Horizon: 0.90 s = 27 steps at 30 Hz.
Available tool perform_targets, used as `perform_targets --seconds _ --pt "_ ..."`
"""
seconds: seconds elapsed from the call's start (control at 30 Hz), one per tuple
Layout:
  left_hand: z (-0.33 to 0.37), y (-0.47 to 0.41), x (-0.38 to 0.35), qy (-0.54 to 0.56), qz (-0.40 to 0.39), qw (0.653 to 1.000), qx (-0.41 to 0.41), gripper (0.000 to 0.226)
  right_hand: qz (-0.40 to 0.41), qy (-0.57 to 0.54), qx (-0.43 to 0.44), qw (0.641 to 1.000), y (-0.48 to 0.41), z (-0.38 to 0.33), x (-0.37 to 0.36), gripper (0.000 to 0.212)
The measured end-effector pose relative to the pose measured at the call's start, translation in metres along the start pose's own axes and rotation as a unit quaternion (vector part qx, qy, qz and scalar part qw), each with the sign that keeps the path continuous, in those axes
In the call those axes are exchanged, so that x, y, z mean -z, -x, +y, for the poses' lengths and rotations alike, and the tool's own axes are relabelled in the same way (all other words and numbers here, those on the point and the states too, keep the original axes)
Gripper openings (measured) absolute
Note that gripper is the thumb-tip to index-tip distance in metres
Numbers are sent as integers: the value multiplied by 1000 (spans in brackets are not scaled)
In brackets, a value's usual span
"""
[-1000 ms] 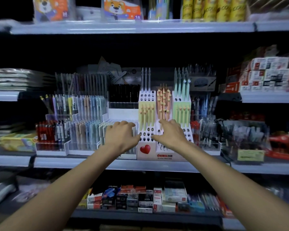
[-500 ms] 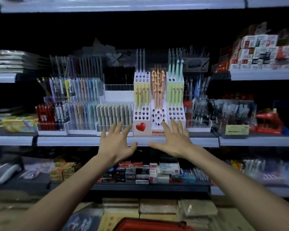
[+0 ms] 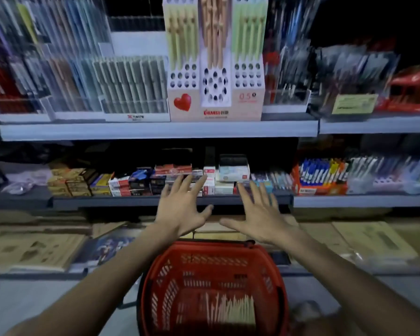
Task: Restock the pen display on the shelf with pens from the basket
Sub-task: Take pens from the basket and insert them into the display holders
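Closest in, a red basket [image 3: 170,287] sits on the floor with a bundle of pale pens [image 3: 230,311] lying in its bottom. Just above its far rim hang the left hand [image 3: 180,212] and the right hand [image 3: 260,219], both palm-down with fingers spread wide, holding nothing. Behind them is a lower shelf of small boxes [image 3: 141,183]. Farther up, on the shelf [image 3: 155,130], stands the pen display [image 3: 245,107], its lower rows of holes empty and its upper rows filled.

The pens in the basket lie loose and close together, so a hurried grab with both hands could probably scoop up too many and let some slip to the floor. They may also come up pointing mixed ways, which would slow the slotting into those small holes.

Half a second earlier both hands were up at the shelf edge, just under the display. Now they have dropped towards the basket, and the view has tipped down to show all of it instead of only its rim.
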<state>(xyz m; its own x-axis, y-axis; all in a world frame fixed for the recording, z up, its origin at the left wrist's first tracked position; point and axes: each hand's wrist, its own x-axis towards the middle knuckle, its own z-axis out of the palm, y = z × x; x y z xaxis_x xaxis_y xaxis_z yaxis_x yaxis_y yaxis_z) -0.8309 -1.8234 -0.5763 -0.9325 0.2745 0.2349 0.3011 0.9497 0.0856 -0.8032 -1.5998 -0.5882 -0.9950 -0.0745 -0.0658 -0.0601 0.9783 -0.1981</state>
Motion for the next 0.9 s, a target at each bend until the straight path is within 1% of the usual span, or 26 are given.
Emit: perform_targets --seconds 0.1,0.23,0.33,0.4,0.53,0.63,0.7,0.73,0.77,0.8,0.83,0.87,0.9 --pt "4 15 -43 5 -58 998 -8 84 -37 6 -5 999 8 13 -42 121" --pt "4 30 -102 28 -118 993 -3 88 -87 -7 -10 996 9 27 -96 122" --pt "4 43 -149 38 -184 982 7 88 -131 6 -10 991 10 33 -147 120" --pt "5 55 -179 41 -235 971 20 88 -180 17 -11 983 14 35 -183 118" --pt "1 72 -240 37 -331 942 40 85 -287 -3 -46 957 15 47 -249 116" --pt "-5 85 -284 50 -396 915 59 83 -318 -18 -70 945 14 57 -286 108" --pt "-6 88 -309 54 -428 900 60 85 -329 -54 -89 939 11 64 -309 101" --pt "-5 88 -323 59 -443 893 60 85 -331 -83 -96 935 7 72 -331 107" --pt "-4 89 -334 68 -456 885 66 84 -335 -111 -87 932 7 78 -347 118" --pt "-3 92 -348 80 -463 880 71 85 -340 -147 -96 924 7 90 -374 127" --pt "-1 95 -361 82 -464 878 79 88 -340 -185 -118 915 9 103 -406 124" --pt "2 98 -372 79 -458 882 80 93 -348 -200 -129 907 14 123 -444 111" --pt "6 101 -384 70 -455 884 80 96 -355 -216 -114 902 17 135 -474 92"
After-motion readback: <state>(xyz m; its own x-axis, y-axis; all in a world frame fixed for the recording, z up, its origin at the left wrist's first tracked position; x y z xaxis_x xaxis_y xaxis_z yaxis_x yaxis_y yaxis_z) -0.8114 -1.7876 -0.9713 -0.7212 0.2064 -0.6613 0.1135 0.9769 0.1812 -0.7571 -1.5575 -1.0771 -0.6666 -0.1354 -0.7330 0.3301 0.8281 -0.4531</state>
